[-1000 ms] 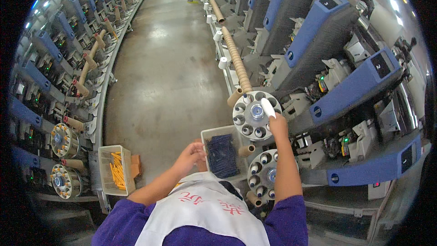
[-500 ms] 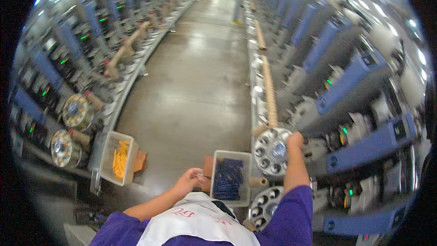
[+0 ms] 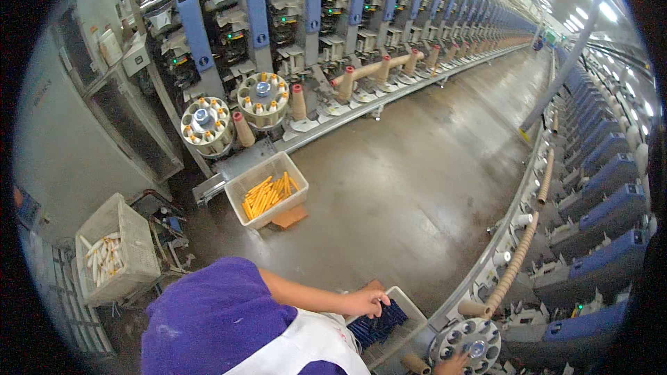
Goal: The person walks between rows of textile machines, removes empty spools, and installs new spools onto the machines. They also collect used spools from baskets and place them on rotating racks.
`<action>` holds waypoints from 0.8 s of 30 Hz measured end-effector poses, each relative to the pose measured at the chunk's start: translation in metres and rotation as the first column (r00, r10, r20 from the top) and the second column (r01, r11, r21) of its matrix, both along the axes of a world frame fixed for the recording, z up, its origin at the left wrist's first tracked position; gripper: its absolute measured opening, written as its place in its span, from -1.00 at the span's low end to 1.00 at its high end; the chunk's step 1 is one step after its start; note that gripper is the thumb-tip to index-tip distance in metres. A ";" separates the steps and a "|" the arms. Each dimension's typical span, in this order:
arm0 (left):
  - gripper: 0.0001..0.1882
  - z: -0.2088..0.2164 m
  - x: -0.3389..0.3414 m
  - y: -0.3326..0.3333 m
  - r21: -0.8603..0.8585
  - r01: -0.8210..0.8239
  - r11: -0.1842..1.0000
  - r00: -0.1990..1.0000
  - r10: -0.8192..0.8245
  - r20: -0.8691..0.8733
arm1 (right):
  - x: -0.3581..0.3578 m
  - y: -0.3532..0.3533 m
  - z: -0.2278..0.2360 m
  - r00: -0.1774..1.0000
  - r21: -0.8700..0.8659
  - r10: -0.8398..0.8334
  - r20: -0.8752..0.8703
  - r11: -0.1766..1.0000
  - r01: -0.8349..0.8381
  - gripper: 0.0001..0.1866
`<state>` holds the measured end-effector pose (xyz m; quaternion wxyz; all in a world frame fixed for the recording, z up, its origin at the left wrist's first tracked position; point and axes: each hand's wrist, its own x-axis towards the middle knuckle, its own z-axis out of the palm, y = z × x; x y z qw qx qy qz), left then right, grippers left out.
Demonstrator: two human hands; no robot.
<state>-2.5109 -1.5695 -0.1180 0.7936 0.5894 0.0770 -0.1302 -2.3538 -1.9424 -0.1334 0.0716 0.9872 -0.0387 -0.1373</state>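
Left hand [image 3: 367, 301] over dark-blue tubes [image 3: 377, 330], my fingers [image 3: 379, 297] bent, pinch unclear | right hand [image 3: 451, 364] blurring at round bobbin magazine [image 3: 477, 349], can't tell if pinching

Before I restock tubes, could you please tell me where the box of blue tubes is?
In the head view, the box is near the lower edge, just right of centre, partly behind the left hand and left of the round magazine.
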 end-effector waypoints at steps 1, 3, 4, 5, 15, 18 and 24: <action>-0.63 -0.005 0.002 0.004 -0.044 -0.001 0.999 1.000 0.002 0.025 | -0.016 0.007 0.000 0.951 -0.160 0.228 -0.207 0.951 -0.263 -0.41; -0.66 -0.014 0.006 0.013 0.061 0.071 0.996 0.997 -0.072 0.013 | -0.051 0.011 -0.030 0.930 0.003 0.333 -0.156 0.942 -0.337 -0.41; -0.68 -0.019 0.007 0.018 0.044 0.086 0.995 0.996 -0.087 0.017 | -0.070 0.010 -0.056 0.926 0.074 0.358 -0.121 0.933 -0.352 -0.40; -0.69 -0.022 0.008 0.021 0.042 0.086 0.995 0.996 -0.086 0.005 | -0.092 0.008 -0.086 0.919 0.148 0.381 -0.104 0.920 -0.364 -0.40; -0.66 -0.028 -0.015 0.039 0.030 0.064 0.998 0.997 -0.065 0.032 | -0.237 0.105 -0.079 0.982 0.748 -0.119 -0.148 0.636 0.190 -0.39; -0.69 -0.024 -0.041 0.031 0.066 0.045 0.997 0.998 -0.048 0.046 | -0.229 0.117 -0.066 0.971 0.773 -0.138 -0.197 0.587 0.241 -0.39; -0.74 -0.012 -0.101 0.034 0.068 0.163 0.984 0.957 -0.141 -0.253 | -0.265 0.102 -0.117 0.910 0.766 -0.108 -0.401 0.505 0.398 -0.43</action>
